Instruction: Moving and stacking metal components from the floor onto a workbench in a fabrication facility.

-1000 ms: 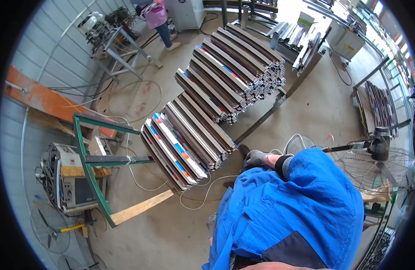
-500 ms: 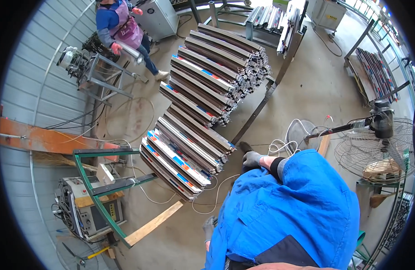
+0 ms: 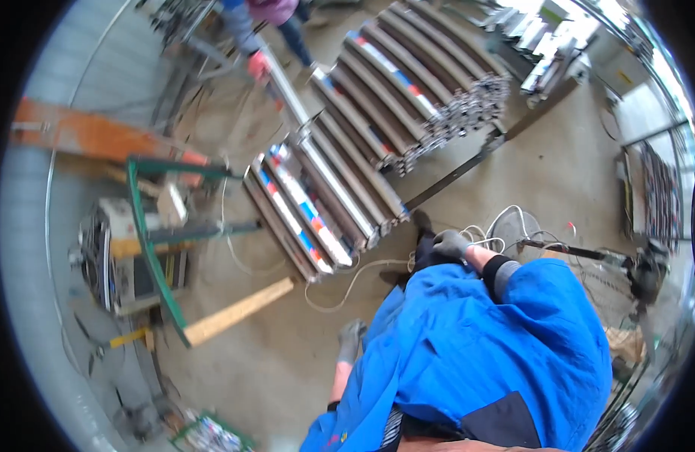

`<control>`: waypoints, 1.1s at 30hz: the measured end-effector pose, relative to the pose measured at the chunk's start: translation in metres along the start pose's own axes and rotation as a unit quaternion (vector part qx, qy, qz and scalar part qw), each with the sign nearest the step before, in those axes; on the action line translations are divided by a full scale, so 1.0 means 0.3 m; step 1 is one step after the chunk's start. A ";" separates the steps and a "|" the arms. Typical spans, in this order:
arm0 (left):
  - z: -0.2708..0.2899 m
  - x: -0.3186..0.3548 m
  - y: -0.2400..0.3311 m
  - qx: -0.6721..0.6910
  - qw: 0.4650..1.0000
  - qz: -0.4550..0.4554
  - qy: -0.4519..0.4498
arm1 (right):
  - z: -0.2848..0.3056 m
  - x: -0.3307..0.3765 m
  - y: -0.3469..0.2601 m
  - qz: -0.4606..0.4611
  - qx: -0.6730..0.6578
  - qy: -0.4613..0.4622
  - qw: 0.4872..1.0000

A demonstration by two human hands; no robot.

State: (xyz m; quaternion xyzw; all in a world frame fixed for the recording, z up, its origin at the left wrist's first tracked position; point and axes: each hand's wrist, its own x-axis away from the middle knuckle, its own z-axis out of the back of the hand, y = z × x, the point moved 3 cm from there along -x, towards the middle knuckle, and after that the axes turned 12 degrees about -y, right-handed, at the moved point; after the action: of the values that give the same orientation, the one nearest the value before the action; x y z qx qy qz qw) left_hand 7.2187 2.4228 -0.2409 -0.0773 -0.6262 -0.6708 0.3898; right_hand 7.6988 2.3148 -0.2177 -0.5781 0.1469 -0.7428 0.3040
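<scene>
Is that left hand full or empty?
It looks empty: the gray-gloved left hand is beside the blue jacket, and nothing shows in its fingers, though the palm isn't clear.

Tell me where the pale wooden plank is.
In the head view, the pale wooden plank is at lower left, left of the left hand, running from the lower end of the green frame toward the stacked metal strips.

Gloved right fingers [image 3: 450, 245] hang near stacked long profiles [image 3: 387, 120], left fingers [image 3: 354, 330] farther off
</scene>
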 end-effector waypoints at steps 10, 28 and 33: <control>-0.045 -0.020 0.092 0.341 0.916 0.186 0.096 | 0.127 -0.016 0.116 0.012 0.039 0.008 0.999; -0.296 -0.580 0.819 0.303 0.911 0.248 0.132 | 1.190 -0.376 0.413 -0.006 -0.031 -0.009 0.999; -0.205 -0.843 1.044 0.256 0.928 0.239 0.132 | 1.398 -0.353 0.513 -0.025 -0.051 0.020 0.998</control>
State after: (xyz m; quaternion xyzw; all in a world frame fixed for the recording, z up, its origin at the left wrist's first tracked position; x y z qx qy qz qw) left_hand 7.6093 2.5028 -0.1590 -0.0331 -0.6825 -0.3793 0.6239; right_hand 8.1552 2.3177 -0.2658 -0.5817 0.1763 -0.7530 0.2522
